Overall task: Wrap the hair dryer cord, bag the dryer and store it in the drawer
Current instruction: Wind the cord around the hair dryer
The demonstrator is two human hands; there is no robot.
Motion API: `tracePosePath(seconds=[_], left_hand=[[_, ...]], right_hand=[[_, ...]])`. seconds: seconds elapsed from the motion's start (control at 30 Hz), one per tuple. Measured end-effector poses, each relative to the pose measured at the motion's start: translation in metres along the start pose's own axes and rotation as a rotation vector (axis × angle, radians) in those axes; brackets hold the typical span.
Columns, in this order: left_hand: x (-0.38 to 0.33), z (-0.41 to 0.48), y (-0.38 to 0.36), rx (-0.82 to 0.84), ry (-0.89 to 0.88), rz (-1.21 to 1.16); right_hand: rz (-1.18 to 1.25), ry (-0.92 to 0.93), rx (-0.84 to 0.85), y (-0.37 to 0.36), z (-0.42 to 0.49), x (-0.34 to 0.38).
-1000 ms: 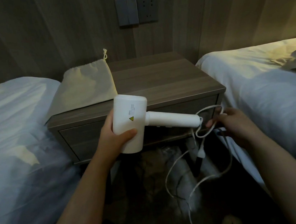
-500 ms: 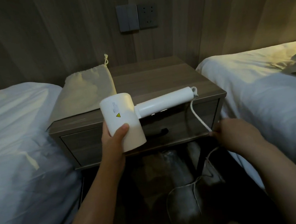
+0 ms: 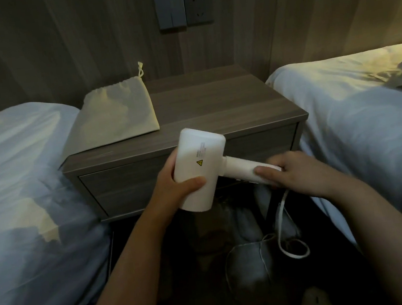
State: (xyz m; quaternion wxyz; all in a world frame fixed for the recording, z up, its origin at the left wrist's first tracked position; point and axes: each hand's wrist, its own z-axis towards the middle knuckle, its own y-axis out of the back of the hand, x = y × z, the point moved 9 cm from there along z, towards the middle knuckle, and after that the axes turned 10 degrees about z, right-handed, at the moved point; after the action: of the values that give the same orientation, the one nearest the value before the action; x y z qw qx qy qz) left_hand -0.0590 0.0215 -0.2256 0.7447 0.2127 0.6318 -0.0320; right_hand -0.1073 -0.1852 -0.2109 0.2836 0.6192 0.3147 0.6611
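A white hair dryer (image 3: 200, 162) is held in front of the nightstand (image 3: 214, 104), its handle pointing right. My left hand (image 3: 176, 183) grips the dryer's barrel from the left. My right hand (image 3: 289, 174) is closed around the end of the handle, where the cord comes out. The white cord (image 3: 285, 228) hangs down from under my right hand and loops near the floor. A beige drawstring bag (image 3: 118, 114) lies flat on the left part of the nightstand top. The drawer front (image 3: 127, 185) below the top is shut.
White beds stand on both sides, the left bed (image 3: 22, 201) and the right bed (image 3: 370, 130), leaving a narrow dark gap of floor. A switch and socket plate (image 3: 183, 7) is on the wood wall behind. Dim shapes lie on the floor below the nightstand.
My right hand moved up from the hanging cord to the end of the handle and closed on it. The dryer came lower and to the right, its handle now tilting down.
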Motion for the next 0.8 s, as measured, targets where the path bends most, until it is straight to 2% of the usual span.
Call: tracePosePath(seconds=[0.07,0.33,0.67,0.8], left_hand=[[0.001,-0.001,0.000,0.008,0.015,-0.019],[0.013,0.001,-0.003,-0.074,0.065,-0.167],[0.013,-0.004,-0.008,-0.145,0.077,-0.265],[0.025,-0.006,-0.020,-0.252,0.197,-0.435]], right_hand=[[0.059,-0.055,0.057,-0.005,0.000,-0.006],[0.173,-0.118,-0.141,0.005,0.004,-0.020],[0.286,-0.194,-0.189,0.009,-0.001,-0.019],[0.422,-0.248,-0.275,-0.003,0.001,-0.016]])
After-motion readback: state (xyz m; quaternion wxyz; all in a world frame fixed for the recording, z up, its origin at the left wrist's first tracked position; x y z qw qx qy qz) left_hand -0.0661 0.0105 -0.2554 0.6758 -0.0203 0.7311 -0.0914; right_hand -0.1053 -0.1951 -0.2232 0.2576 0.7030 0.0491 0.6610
